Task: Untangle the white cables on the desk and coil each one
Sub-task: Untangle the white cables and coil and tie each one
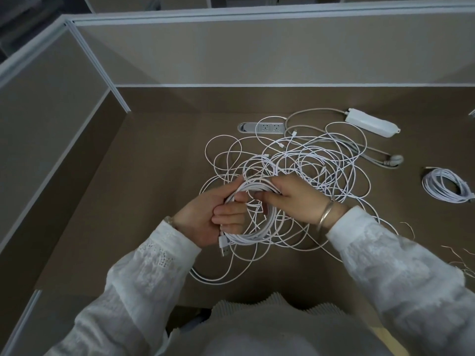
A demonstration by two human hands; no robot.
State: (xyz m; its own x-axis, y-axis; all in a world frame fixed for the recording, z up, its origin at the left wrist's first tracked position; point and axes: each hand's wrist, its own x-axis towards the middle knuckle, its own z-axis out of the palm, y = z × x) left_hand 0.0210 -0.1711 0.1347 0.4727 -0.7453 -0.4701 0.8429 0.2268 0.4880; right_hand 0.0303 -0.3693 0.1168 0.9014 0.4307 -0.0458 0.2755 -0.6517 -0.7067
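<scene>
A heap of tangled white cables (308, 160) lies across the middle of the brown desk (144, 201). Just above it, my left hand (205, 217) grips the left side of a partly wound white coil (257, 235); a USB plug hangs from the coil's lower left. My right hand (293, 196) pinches the top of that same coil, fingers curled round its strands. Loose loops trail from the coil down toward the desk's front edge. A finished white coil (447, 186) lies apart at the right.
A white power strip (370, 122) with a grey cord and plug (393, 160) sits at the back right. A desk socket panel (262, 128) is set into the desk behind the tangle. Beige partition walls (257, 52) enclose the back and left. Thin wire ties (457, 255) lie at the right edge.
</scene>
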